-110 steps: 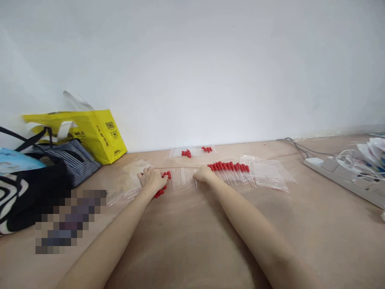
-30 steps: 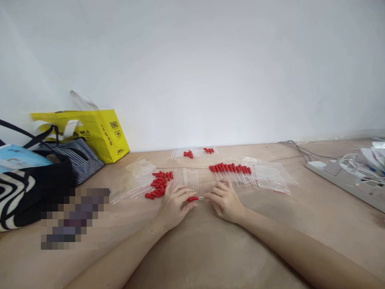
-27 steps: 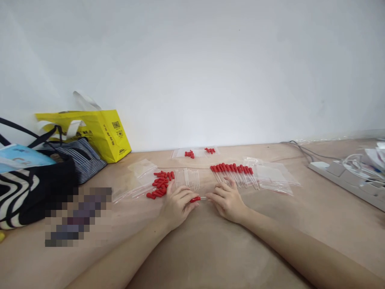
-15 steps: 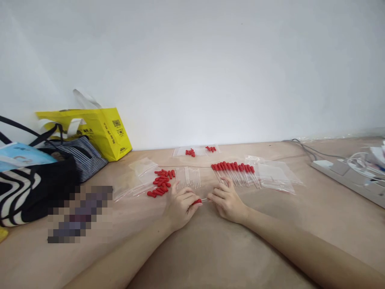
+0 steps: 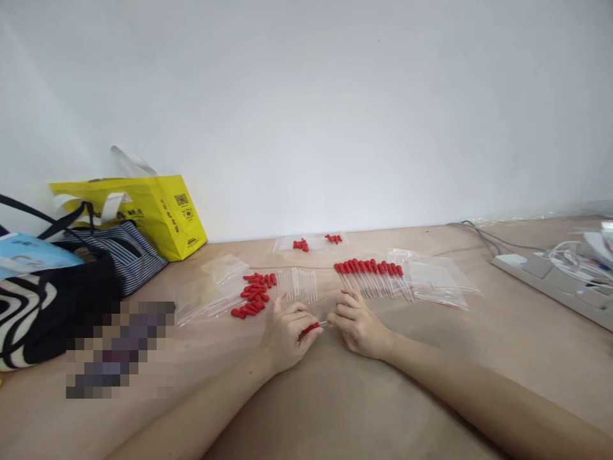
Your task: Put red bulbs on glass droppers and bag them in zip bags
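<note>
The red cap (image 5: 311, 328) is smooth, rubber-like and slightly glossy. The tube (image 5: 323, 324) is clear and smooth, either glass or plastic. The table (image 5: 306, 409) is smooth with low gloss. Toward its far edge, the bags (image 5: 443, 278) are thin, glossy plastic; the pouch (image 5: 136, 252) is matt cloth; the power strip (image 5: 550, 289) is smooth plastic.

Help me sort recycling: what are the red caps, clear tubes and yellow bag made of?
Red caps: perhaps rubber or plastic; smooth, faintly shiny. Clear tubes: smooth plastic or glass, being transparent. Yellow bag: maybe coated fabric, satin, with stiff folds.
</note>
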Motion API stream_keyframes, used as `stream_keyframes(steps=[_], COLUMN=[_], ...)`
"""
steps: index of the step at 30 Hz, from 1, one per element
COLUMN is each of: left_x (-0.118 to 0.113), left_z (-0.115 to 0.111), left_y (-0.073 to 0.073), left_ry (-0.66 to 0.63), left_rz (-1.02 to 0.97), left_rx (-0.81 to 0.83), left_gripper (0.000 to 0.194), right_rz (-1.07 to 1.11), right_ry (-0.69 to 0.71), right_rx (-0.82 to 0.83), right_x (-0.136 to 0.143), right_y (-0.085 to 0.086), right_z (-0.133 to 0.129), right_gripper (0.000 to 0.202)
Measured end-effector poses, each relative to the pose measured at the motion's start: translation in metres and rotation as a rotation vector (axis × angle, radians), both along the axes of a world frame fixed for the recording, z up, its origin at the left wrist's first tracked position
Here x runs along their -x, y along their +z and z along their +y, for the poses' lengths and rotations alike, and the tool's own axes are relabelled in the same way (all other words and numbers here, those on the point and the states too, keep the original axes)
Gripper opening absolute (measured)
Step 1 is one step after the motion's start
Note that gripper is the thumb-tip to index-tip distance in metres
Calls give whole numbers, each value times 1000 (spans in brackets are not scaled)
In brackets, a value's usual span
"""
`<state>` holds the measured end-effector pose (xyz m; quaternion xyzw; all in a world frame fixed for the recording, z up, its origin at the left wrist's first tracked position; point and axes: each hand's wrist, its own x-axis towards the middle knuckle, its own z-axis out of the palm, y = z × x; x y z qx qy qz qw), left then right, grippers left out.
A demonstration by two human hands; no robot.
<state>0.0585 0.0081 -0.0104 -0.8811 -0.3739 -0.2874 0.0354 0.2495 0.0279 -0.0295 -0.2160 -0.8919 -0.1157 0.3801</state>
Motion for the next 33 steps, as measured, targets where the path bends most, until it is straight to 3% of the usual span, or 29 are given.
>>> stream_keyframes(steps=[12,20,28,33], left_x=[2,6,-1,-1], left_z=[1,2,0,-1], left_y=[2,6,4,6], left_ry=[43,55,76,151], left_rz=[9,4,-57,-69], left_rx=[64,-34,-24,-22], left_gripper=[13,13,15,15], right_rz=[-11,17,7,-81], right_ry=[-36,-78,-52,-196], right_rx=[30,41,106,72], right_x=[1,-1,1,0], right_y=[-1,-1,-2,6], right_z=[1,0,0,0], right_gripper=[19,20,21,16])
